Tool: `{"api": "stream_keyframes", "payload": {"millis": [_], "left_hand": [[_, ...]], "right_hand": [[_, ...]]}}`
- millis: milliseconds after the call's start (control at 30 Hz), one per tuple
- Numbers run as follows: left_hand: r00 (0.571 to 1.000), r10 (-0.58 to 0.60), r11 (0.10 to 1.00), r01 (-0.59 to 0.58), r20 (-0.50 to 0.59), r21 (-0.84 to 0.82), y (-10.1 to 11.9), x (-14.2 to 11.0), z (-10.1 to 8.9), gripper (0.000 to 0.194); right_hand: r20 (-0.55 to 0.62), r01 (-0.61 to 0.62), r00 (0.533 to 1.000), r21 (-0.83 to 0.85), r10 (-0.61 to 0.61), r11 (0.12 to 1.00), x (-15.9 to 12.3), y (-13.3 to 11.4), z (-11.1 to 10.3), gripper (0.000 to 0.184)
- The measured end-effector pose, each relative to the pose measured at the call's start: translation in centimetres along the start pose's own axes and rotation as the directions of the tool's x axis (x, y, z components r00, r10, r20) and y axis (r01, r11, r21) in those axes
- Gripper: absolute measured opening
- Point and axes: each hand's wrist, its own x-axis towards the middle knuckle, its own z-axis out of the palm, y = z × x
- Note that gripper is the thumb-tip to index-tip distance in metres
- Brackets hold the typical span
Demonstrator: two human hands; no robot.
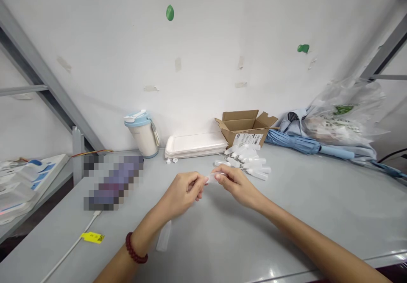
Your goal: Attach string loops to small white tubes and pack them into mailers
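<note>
Over the middle of the grey table, my left hand (186, 192) and my right hand (237, 184) are close together, fingers pinched on a small translucent plastic tube (212, 178). Its ends are partly hidden by my fingers. Just beyond my right hand lies a loose pile of similar whitish translucent tubes (249, 160). Another translucent tube (164, 236) rests on the table beside my left forearm. Two small white caps (171, 161) sit on the table beyond my left hand.
Along the wall stand a blue-lidded cup (144, 137), a stack of white trays (197, 144) and an opened cardboard box (244, 128). A folded blue umbrella (295, 142) and plastic bag (346, 113) are at right. A blurred-out object (116, 183) with a white cable (74, 245) is left.
</note>
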Motion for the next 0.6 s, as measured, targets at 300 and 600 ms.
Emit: {"api": "stream_keyframes", "payload": {"millis": [300, 600], "left_hand": [[0.962, 0.267, 0.881, -0.219, -0.059, 0.420, -0.01, -0.46, 0.65, 0.025], [0.988, -0.121, 0.959, 0.142, 0.101, -0.245, 0.36, 0.04, 0.34, 0.039]], "right_hand": [[0.183, -0.248, 0.965, 0.418, 0.187, 0.874, 0.45, 0.45, -0.26, 0.043], [0.021, -0.047, 0.999, 0.147, 0.044, 0.988, -0.10, 0.01, 0.23, 0.034]]}}
